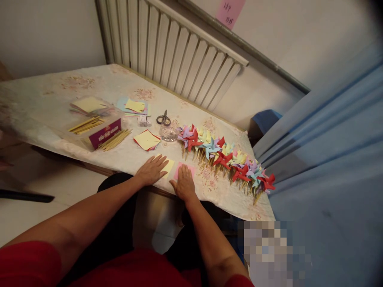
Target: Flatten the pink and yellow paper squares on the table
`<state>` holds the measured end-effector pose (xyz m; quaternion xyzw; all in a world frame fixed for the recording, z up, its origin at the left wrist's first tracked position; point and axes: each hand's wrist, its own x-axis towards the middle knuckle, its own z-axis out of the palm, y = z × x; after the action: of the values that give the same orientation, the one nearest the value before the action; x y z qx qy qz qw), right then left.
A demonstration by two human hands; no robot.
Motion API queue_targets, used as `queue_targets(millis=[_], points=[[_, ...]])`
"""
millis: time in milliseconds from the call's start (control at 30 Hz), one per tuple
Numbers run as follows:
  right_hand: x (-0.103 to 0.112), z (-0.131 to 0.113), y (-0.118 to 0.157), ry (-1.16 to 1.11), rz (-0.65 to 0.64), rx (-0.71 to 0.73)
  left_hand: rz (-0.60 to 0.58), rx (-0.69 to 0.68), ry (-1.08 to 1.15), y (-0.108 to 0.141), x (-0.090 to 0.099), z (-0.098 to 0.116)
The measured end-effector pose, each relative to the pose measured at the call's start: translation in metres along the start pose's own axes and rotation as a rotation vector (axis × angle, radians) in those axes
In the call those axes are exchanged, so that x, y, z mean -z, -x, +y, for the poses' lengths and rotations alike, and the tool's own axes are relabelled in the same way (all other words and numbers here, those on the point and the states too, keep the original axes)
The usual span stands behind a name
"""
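My left hand [152, 170] lies flat near the table's front edge, fingers spread, its fingertips beside a yellow paper square [168, 168]. My right hand [184, 182] rests flat on a pink paper square [189, 170], just right of the yellow one. Behind my left hand sits a stack of paper squares [147, 140], yellow on top and red beneath. A clear dish [169, 134] stands next to that stack, with black-handled scissors [163, 119] behind it. Paper pinwheels on sticks [223, 159] lie in a long row to the right of my hands.
Farther left are a purple sign [105, 134], bundles of wooden sticks [115, 140], a small box [144, 120] and more paper stacks [135, 106]. A radiator [179, 56] stands behind the flowered tablecloth [119, 161]. Blue curtains [323, 179] hang at the right.
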<state>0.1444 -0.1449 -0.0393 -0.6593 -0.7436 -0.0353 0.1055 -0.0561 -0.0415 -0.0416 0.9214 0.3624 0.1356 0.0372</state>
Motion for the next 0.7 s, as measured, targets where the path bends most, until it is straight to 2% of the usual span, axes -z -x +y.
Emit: queue_targets(millis=[200,433,700], points=[[0.002,0.0,-0.003,-0.002,-0.025,0.007,0.005,-0.018,-0.026,0.0,0.001,0.001],[0.003,0.0,-0.004,0.002,-0.029,0.017,0.036,-0.095,-0.071,-0.002,0.01,0.016],[0.003,0.0,-0.004,0.017,-0.039,0.018,-0.051,-0.107,0.001,-0.008,0.004,0.015]])
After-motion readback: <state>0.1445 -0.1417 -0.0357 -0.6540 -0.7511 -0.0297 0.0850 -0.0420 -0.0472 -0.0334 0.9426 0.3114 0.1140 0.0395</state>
